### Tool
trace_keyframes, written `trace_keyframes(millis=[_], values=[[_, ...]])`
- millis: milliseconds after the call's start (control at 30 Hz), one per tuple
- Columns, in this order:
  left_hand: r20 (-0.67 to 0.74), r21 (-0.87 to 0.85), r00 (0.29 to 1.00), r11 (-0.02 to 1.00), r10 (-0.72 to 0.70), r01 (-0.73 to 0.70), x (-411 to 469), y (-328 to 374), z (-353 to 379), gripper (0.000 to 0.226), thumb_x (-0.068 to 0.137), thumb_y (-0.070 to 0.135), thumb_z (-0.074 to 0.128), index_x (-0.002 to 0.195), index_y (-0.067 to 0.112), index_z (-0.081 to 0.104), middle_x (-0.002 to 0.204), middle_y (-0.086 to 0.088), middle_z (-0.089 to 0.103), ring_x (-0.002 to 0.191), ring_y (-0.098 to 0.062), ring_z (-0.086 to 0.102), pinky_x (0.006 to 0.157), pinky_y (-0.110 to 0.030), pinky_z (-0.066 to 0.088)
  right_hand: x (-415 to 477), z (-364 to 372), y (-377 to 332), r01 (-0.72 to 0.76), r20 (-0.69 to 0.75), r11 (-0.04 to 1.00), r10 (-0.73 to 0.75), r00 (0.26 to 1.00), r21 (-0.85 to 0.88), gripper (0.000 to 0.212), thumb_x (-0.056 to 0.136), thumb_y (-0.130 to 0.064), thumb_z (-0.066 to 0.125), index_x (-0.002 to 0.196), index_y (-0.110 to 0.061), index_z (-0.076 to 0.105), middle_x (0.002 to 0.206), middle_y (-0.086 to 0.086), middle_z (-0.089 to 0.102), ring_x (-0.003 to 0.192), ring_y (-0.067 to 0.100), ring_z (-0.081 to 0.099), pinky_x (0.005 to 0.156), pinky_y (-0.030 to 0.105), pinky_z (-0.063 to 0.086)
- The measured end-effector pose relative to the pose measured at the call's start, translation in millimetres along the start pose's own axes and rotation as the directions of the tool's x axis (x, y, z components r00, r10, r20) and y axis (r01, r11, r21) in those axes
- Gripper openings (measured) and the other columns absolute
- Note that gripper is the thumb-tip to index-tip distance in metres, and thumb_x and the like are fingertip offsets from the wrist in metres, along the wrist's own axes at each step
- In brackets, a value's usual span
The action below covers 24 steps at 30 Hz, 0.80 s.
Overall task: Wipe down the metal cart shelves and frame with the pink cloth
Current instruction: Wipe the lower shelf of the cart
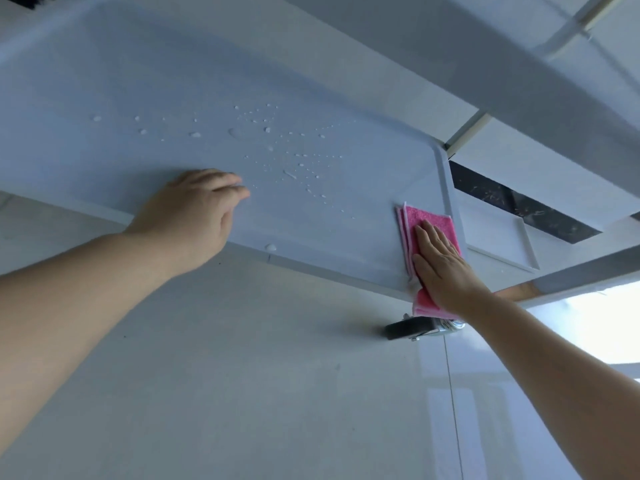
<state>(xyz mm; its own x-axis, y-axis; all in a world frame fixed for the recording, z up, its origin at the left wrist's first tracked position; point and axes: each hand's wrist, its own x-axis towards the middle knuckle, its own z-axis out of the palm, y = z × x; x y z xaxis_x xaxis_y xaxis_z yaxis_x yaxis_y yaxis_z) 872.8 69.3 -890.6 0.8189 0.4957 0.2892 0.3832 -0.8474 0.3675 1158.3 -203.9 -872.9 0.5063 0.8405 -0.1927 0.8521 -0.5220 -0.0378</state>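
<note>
The metal cart's lower shelf (145, 98) fills the upper left, pale grey with a raised rim, and water droplets (277, 147) are scattered over its middle. A folded pink cloth (431, 225) lies on the shelf's near right corner, hanging over the front edge. My right hand (445, 268) presses flat on the cloth with straight fingers. My left hand (197, 213) rests on the shelf's front edge to the left, fingers lightly bent on the surface, holding nothing.
A frame bar of the cart (467, 64) crosses the top right above the shelf. A black caster wheel (412, 329) sits under the near right corner. Glossy pale floor tiles (277, 393) lie below, with a dark tile strip (519, 206) at right.
</note>
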Motion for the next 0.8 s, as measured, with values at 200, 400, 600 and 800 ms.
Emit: trace_keyframes(millis=[200, 400, 600, 800], values=[[-0.031, -0.032, 0.998, 0.998, -0.046, 0.045, -1.9, 3.9, 5.1, 0.052, 0.079, 0.021, 0.03, 0.113, 0.008, 0.068, 0.127, -0.012, 0.06, 0.117, -0.031, 0.055, 0.103, -0.04, 0.039, 30.6, -5.6, 10.2, -0.044, -0.042, 0.999, 0.045, 0.998, 0.021, 0.066, 0.096, -0.05, 0.018, 0.152, -0.016, 0.009, 0.16, 0.001, 0.0, 0.147, 0.013, -0.002, 0.12, 0.028, -0.002], [-0.086, -0.058, 0.996, 0.998, -0.035, 0.03, -1.8, 3.1, 7.7, 0.06, 0.08, 0.029, 0.022, 0.111, 0.01, 0.069, 0.126, -0.009, 0.062, 0.117, -0.028, 0.057, 0.102, -0.04, 0.041, 72.5, -9.2, 26.7, -0.051, -0.056, 0.999, 0.051, 0.997, -0.008, 0.057, 0.103, -0.036, 0.022, 0.152, -0.012, 0.008, 0.161, 0.005, 0.002, 0.148, 0.017, 0.0, 0.121, 0.031, 0.0], [-0.111, -0.027, 0.993, 0.999, -0.031, 0.028, -0.7, 5.1, 10.5, 0.057, 0.081, 0.028, 0.023, 0.109, 0.012, 0.071, 0.123, -0.008, 0.064, 0.114, -0.027, 0.059, 0.1, -0.039, 0.041, 119.9, -22.5, 37.0, -0.017, -0.114, 1.0, 0.016, 0.993, -0.003, 0.053, 0.103, -0.028, 0.028, 0.152, -0.009, 0.017, 0.16, 0.007, 0.012, 0.148, 0.021, 0.009, 0.12, 0.035, 0.008], [-0.12, -0.01, 0.992, 0.999, -0.047, 0.047, -0.9, 5.3, 15.0, 0.056, 0.081, 0.027, 0.024, 0.11, 0.016, 0.071, 0.123, -0.003, 0.064, 0.115, -0.021, 0.059, 0.101, -0.03, 0.035, 162.6, -31.8, 42.2, -0.034, -0.123, 0.999, 0.037, 0.992, 0.027, 0.051, 0.103, -0.024, 0.03, 0.151, -0.009, 0.02, 0.159, 0.007, 0.015, 0.147, 0.021, 0.012, 0.12, 0.032, 0.01]])
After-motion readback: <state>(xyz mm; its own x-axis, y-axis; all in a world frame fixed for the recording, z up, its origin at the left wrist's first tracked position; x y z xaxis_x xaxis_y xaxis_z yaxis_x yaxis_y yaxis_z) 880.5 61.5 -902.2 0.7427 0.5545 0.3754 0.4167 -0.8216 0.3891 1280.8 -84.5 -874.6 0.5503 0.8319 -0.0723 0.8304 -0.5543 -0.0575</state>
